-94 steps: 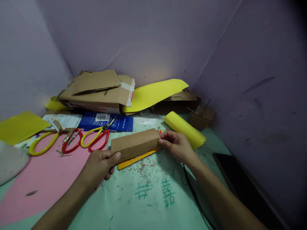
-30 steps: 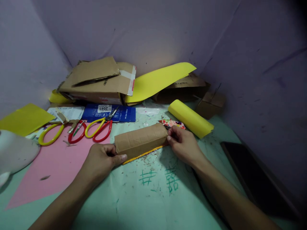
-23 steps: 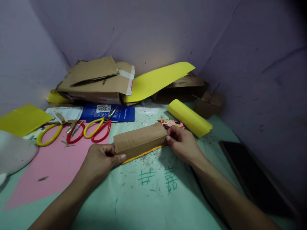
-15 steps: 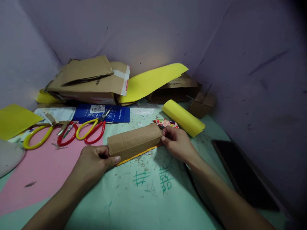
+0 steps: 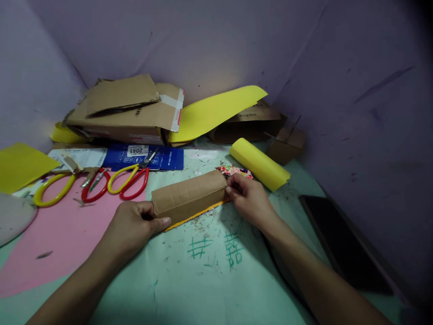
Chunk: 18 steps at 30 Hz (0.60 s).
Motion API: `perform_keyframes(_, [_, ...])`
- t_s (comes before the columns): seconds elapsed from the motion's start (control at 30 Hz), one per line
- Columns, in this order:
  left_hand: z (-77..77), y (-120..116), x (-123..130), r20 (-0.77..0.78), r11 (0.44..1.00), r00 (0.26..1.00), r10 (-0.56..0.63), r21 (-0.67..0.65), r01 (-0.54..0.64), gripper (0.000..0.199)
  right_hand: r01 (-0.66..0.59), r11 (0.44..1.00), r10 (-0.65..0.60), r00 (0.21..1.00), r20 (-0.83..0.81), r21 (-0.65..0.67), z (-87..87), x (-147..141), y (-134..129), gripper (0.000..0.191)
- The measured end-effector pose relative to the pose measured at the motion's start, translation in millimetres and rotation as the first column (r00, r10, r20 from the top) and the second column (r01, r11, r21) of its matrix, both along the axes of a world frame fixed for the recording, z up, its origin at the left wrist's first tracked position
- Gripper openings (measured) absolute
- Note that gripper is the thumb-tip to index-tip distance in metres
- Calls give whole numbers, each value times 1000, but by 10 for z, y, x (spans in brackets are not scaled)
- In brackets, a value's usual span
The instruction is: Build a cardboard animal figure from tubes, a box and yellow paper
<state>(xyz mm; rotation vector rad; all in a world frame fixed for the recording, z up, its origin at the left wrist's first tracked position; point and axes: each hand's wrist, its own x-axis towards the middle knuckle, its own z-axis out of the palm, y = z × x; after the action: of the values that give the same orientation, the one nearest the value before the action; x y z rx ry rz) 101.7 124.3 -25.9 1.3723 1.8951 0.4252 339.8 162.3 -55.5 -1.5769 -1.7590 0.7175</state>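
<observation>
A long brown cardboard piece (image 5: 189,195), folded like a box, rests on the green table cover (image 5: 189,289), with an orange strip (image 5: 196,216) along its lower front edge. My left hand (image 5: 135,225) pinches its left end, thumb on the front face. At the right end, the fingers of my right hand (image 5: 248,198) are closed on the cardboard's edge. Just behind that end lies a patterned floral item (image 5: 235,171), partly hidden by my right hand.
Scissors (image 5: 135,180) with red and yellow handles lie left on pink paper (image 5: 67,234). A yellow roll (image 5: 259,163) sits behind my right hand. Cardboard boxes (image 5: 122,113) and a yellow sheet (image 5: 216,113) stand by the wall. A dark flat object (image 5: 341,243) lies right.
The view has shifted slightly, so the scene sits a little higher in the picture. Both hands keep their hold on the cardboard piece, which has hardly moved.
</observation>
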Motion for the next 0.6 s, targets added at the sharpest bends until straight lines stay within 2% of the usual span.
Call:
perform_keyframes(0.23, [-4,27,3,-58,999,998,-36,-12,35,23,-2,1000,2,999,37,10,31,5,-22,4])
perform_keyframes(0.4, [11,13,16,-25,999,999,-30,-40,29,22,-5,1000,4,996,91,12,74,-7,-17,9])
perform_keyframes(0.6, [-23,21,1,-4,998,999,-48,-32,48,21,26,999,-30,971,236,19,88,-30,-38,11])
